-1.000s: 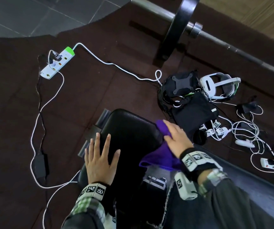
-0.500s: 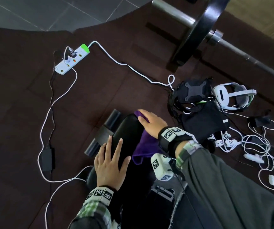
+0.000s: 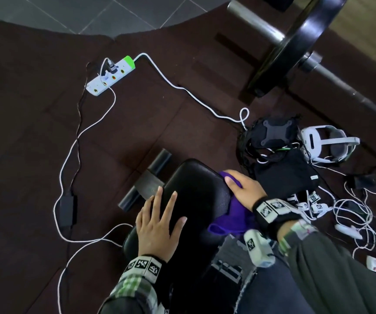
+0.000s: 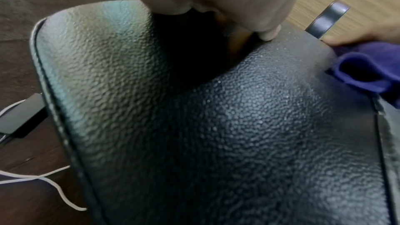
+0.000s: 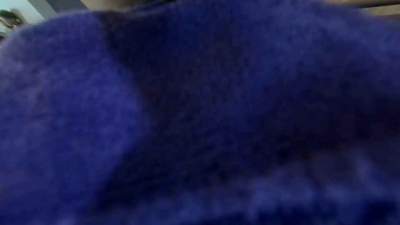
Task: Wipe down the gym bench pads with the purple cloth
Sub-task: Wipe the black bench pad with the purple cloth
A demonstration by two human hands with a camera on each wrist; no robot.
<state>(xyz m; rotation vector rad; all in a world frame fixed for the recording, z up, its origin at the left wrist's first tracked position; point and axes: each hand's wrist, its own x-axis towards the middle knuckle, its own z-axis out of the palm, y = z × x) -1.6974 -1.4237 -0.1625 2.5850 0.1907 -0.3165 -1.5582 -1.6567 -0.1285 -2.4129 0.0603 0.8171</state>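
I have the cloth (image 3: 232,214) under my right hand (image 3: 243,191), pressed on the right edge of the pad (image 3: 196,191); I can't tell whether the fingers curl round it or lie flat. My left hand (image 3: 157,225) lies flat, fingers spread, bracing the pad's left side. I judge the wipe mid-course: the pad's centre and left look untouched by cloth, and the longer pad (image 3: 307,288) under my arm remains.

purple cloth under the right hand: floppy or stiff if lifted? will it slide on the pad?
Likely floppy: the purple cloth bunches in folds and droops off the bench pad edge under the right hand. Probably light; its fuzzy pile suggests thin microfibre. It may drag rather than glide on the pad's pebbled surface.
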